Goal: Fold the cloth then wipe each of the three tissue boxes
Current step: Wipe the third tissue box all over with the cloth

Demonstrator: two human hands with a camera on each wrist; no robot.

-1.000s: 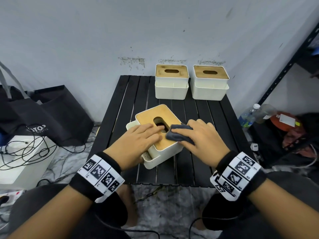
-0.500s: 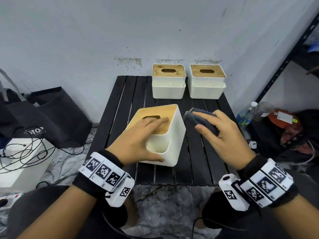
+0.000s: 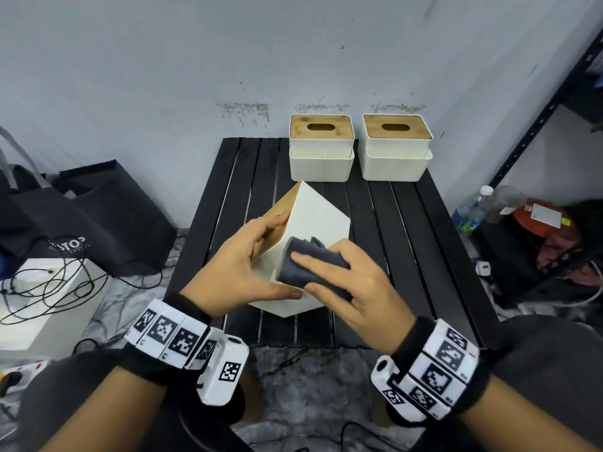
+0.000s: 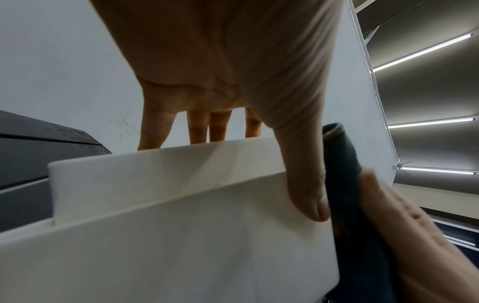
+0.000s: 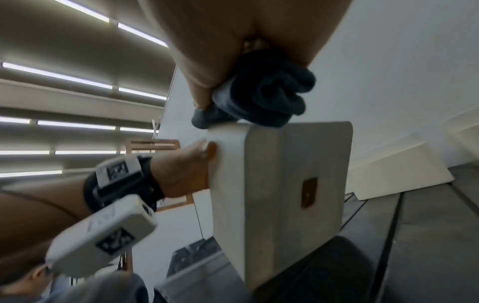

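A white tissue box (image 3: 321,216) with a wooden lid is tipped onto its side over the black slatted table (image 3: 408,243). My left hand (image 3: 241,269) grips it, fingers across the lid and thumb (image 4: 305,192) on the white side. My right hand (image 3: 346,282) holds a folded dark grey cloth (image 3: 303,262) and presses it against the box's near upper side. From the right wrist view the cloth (image 5: 261,96) bunches under my palm on the box's top edge (image 5: 279,176). Two more white tissue boxes (image 3: 321,146) (image 3: 394,146) stand upright at the table's back.
A black bag (image 3: 81,216) and a white box with cables (image 3: 42,298) sit on the floor at left. At right stand a black metal rack (image 3: 541,125), plastic bottles (image 3: 473,210) and clutter. A grey wall rises right behind the table.
The left hand has tipped the box further, from flat to up on its side. The right hand carried the cloth off the lid, out to the right, then back onto the box's side.
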